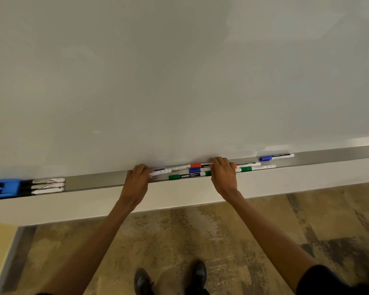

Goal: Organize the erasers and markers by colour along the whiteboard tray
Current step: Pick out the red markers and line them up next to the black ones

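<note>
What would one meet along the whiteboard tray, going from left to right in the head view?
blue eraser → three black markers → left hand → green marker with the black label → right hand → lone blue marker

Whiteboard (179, 71): smooth surface noted, faintly glossy, soft reflections recorded.
Tray (94, 182): grey metal, satin finish, smooth.
Markers (188, 176): smooth plastic barrels and caps, slight sheen; printed labels observed.
Eraser (0, 188): blue moulded plastic, matt.
Floor (200, 231): mottled, stone-like, dull finish.
Shoes (143, 282): black, leather-like, polished.
</note>
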`<state>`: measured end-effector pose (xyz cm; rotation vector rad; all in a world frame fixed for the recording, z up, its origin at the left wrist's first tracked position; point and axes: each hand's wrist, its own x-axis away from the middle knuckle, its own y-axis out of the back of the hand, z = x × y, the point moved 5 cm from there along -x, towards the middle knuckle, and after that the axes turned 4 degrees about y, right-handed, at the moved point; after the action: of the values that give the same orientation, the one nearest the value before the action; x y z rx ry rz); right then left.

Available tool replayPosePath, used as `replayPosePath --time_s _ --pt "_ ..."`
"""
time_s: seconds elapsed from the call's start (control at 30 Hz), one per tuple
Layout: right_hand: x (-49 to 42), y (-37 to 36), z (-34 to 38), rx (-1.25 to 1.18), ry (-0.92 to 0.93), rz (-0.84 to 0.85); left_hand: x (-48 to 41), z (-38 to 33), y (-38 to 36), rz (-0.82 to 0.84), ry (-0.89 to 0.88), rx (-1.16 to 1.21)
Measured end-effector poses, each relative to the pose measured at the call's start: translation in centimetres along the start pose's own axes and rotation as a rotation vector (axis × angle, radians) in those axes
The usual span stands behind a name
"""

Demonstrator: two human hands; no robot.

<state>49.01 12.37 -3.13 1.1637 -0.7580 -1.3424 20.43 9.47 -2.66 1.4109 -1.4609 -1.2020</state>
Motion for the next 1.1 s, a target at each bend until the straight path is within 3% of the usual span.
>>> replayPosePath --time_s 0.47,1.1 --pt "-0.8 -1.2 -0.5 -0.001 0.136 0.16 2.2 -1.8 1.0 -0.029 0.034 -0.009" --pt "-1.4 -0.9 -0.4 0.159 0.228 0.226 1.1 -4.9 -0.1 0.003 -0.012 0.04"
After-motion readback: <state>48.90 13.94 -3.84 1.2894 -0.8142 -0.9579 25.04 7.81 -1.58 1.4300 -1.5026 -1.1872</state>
